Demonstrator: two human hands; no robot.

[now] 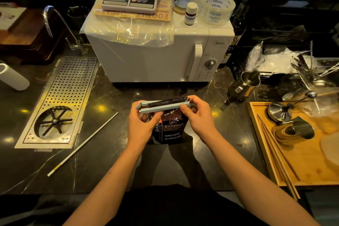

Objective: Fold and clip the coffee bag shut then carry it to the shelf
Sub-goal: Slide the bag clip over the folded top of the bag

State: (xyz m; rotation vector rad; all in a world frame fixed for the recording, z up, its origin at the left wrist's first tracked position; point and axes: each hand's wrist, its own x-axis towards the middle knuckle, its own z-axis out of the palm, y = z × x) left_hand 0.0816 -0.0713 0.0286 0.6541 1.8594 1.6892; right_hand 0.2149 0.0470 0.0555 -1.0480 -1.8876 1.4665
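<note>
Over the dark counter (113, 152), I am pinching the pale clip (161, 107) across the coffee bag (169, 126) top, left hand (140, 124) gripping its hinge end, right hand (199, 115) gripping the other end.

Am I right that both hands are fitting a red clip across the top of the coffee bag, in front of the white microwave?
Not quite: the clip is pale blue-grey, not red, as the head view shows. The rest holds: the left hand and right hand are fitting it across the top of the coffee bag, in front of the white microwave.
</note>
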